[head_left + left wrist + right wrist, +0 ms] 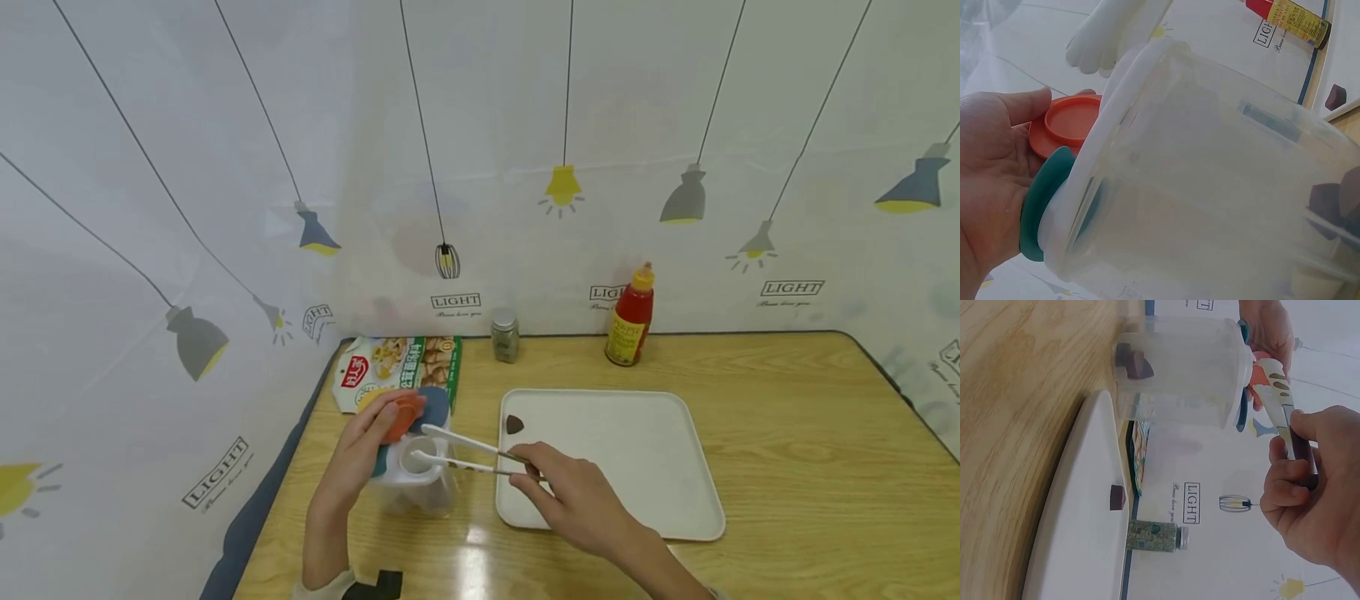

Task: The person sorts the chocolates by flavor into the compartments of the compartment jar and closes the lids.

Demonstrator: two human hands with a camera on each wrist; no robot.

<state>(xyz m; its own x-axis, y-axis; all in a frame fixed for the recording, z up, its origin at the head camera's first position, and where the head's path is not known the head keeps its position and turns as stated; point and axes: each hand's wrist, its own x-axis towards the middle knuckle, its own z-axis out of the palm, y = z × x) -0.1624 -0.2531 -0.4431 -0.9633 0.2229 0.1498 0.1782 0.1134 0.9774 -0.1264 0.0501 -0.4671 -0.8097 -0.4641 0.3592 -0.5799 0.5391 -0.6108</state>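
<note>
My left hand (352, 454) holds up the orange flip lid (403, 417) of a clear plastic container (416, 497), thumb at the lid's edge in the left wrist view. The container has several coloured lids; beneath the orange one is a round opening. With my right hand (573, 500) I grip a pair of tongs (472, 446) with white tips and dark handles. Their tips are apart, at and over that opening, and I see nothing between them. Dark brown chunks (1135, 362) lie at the container's bottom. Another brown chunk (514, 425) is on the white tray (615, 467).
Behind the container lies a printed food packet (438, 362). A small glass spice jar (506, 337) and a red sauce bottle (632, 321) stand along the back edge of the wooden table (795, 433). A lamp-patterned cloth surrounds it.
</note>
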